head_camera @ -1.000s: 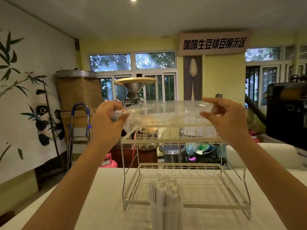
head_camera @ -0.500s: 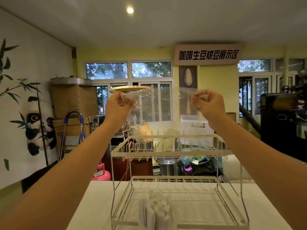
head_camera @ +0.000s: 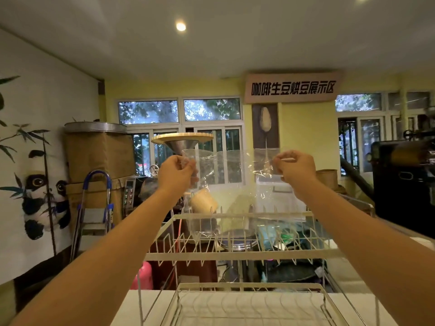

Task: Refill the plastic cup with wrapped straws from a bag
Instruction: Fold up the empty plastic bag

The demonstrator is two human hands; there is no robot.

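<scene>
A clear plastic bag (head_camera: 231, 182) is hanging spread out in mid-air above the upper tier of a white two-tier wire rack (head_camera: 242, 255); it looks empty. The left hand (head_camera: 175, 171) is pinching the bag's upper left corner, fingers closed on the film. The right hand (head_camera: 295, 168) is pinching the upper right corner likewise. Both arms are reaching forward at head height. The rack is standing on a white table (head_camera: 150, 307). Far behind, a metal funnel (head_camera: 181, 141) is showing before the windows (head_camera: 180, 140).
</scene>
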